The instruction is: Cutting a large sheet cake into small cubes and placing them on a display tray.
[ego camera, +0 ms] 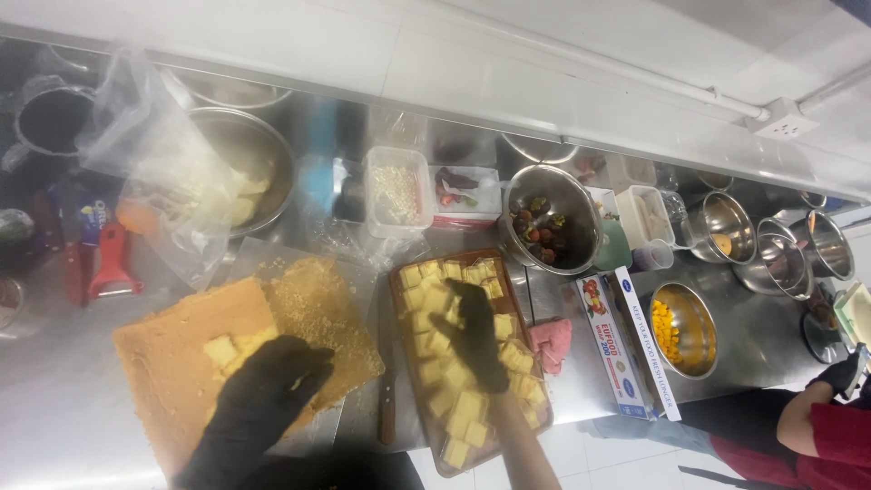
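My left hand (263, 399), in a black glove, lies flat on a large slab of tan sponge cake (172, 363), with a few pale cake cubes (222, 349) just above its fingers. My right hand (472, 331), also gloved in black, rests with fingers spread over several yellow cake cubes (454, 404) that cover a brown wooden cutting board (404, 363). Whether either hand grips a cube is hidden by the gloves. A knife (387, 408) lies between cake and board.
Along the back of the steel counter stand metal bowls (549, 222), plastic tubs (396, 191), a clear plastic bag (154, 172) and a red scraper (111, 263). A box of wrap (626, 345), a pink cloth (552, 343) and a bowl of yellow pieces (685, 331) sit right. Another person's arm (817, 417) is at the far right.
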